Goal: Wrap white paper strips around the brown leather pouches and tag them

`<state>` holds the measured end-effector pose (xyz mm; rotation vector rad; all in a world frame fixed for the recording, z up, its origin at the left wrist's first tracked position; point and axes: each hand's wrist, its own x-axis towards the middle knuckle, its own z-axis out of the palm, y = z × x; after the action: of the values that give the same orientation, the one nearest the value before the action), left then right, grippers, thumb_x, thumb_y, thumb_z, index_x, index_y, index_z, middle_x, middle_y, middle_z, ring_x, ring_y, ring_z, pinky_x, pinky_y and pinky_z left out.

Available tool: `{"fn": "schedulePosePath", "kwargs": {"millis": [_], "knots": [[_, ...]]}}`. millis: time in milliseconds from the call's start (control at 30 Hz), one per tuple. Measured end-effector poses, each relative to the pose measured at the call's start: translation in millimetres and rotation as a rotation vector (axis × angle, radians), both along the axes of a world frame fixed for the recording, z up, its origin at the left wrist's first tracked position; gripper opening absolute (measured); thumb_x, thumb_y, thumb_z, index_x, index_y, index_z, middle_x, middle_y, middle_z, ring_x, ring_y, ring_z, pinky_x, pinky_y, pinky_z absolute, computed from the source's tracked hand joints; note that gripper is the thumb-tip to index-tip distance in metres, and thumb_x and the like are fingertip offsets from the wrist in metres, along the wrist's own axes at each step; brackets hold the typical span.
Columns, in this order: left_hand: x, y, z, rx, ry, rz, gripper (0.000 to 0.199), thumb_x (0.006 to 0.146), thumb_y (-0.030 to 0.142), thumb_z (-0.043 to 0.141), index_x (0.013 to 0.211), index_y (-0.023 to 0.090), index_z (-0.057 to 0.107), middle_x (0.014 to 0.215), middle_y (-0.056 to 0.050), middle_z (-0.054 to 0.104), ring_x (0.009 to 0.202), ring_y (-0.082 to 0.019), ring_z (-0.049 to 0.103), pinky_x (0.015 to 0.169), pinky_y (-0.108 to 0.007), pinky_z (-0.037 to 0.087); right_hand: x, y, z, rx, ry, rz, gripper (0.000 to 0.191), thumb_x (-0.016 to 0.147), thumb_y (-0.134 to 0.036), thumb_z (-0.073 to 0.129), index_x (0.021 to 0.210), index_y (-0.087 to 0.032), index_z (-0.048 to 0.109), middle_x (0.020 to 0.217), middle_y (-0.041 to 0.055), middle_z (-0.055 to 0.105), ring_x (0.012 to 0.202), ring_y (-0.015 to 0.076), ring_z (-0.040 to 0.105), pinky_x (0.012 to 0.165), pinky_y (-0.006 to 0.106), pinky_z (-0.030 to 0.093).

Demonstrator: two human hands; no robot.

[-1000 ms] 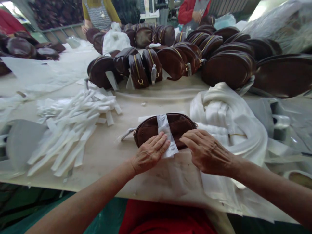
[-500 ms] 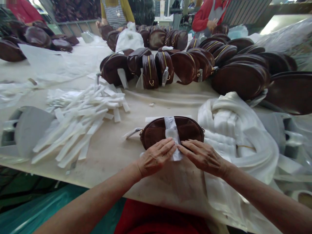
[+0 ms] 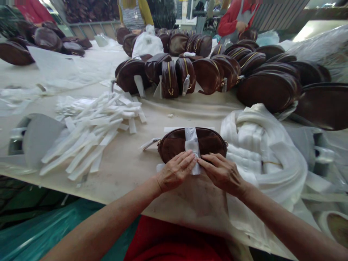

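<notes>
A small dark brown oval bag [image 3: 173, 145] lies in front of me, a wrapped zip pull sticking out at its left end. Over its middle runs a translucent white strip [image 3: 191, 138], whose loose end reaches below the bag's near edge. My left hand [image 3: 178, 169] rests with fingers stretched out over the strip and the bag's near side. From the right, my right hand [image 3: 221, 173] lies across the bag's near edge, fingers extended, the fingertips meeting those of the left at the strip. Both thumbs are mostly hidden.
Loose white strips [image 3: 95, 125] are heaped at left. A folded bundle of white wrapping [image 3: 268, 156] sits close on the right. Behind stand rows of brown bags [image 3: 208, 74] and a white plastic bag [image 3: 148, 43]. Co-workers [image 3: 236, 21] stand across the table [image 3: 122, 170].
The view has shifted slightly. Both hands stay on the bag; the left fingertips lie a little further over the strip, and the right fingers are slightly more bent.
</notes>
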<state>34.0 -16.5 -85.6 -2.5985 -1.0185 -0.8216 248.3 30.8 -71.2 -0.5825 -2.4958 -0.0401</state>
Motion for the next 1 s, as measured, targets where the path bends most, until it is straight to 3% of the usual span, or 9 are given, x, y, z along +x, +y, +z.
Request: {"fn": "schedulePosePath", "kwargs": {"millis": [167,533,833,1000], "knots": [[3,-2,-1.3,0.018,-0.068,-0.006,0.027,0.092,0.007,0.038,0.116,0.003,0.049,0.116,-0.019,0.059,0.13,-0.028,0.039,0.098,-0.042,0.051,-6,-8,5.5,-0.154,0.092,-0.042,0.032,0.081,-0.016,0.054,0.112,-0.016,0.06,0.108,0.0128,0.059,0.096,0.0219,0.06,0.079,0.034,0.054],[8,-4,-2.1,-0.046,-0.201,0.063,0.016,0.092,0.008,0.037,0.102,0.006,0.05,0.112,-0.018,0.061,0.122,-0.024,0.049,0.099,-0.039,0.05,-25,-23,-9.3,-0.033,0.228,-0.095,0.021,0.083,-0.02,0.059,0.103,-0.018,0.054,0.098,0.0107,0.061,0.094,0.0229,0.058,0.089,0.043,0.05],[6,-3,1.0,-0.101,-0.207,0.058,0.027,0.093,0.009,0.036,0.118,0.007,0.045,0.114,-0.016,0.059,0.123,-0.023,0.048,0.1,-0.038,0.049,-16,-24,-18.7,-0.174,0.363,-0.111,0.016,0.083,-0.013,0.055,0.096,-0.02,0.049,0.108,0.0113,0.056,0.112,0.0249,0.054,0.088,0.043,0.053],[7,-2,1.7,-0.092,-0.211,0.054,0.027,0.092,0.007,0.034,0.117,0.005,0.046,0.113,-0.017,0.059,0.12,-0.024,0.051,0.1,-0.037,0.049,-16,-24,-19.0,-0.142,0.315,-0.11,0.028,0.085,-0.011,0.054,0.111,-0.017,0.052,0.106,0.013,0.056,0.107,0.0241,0.055,0.089,0.04,0.052]]}}
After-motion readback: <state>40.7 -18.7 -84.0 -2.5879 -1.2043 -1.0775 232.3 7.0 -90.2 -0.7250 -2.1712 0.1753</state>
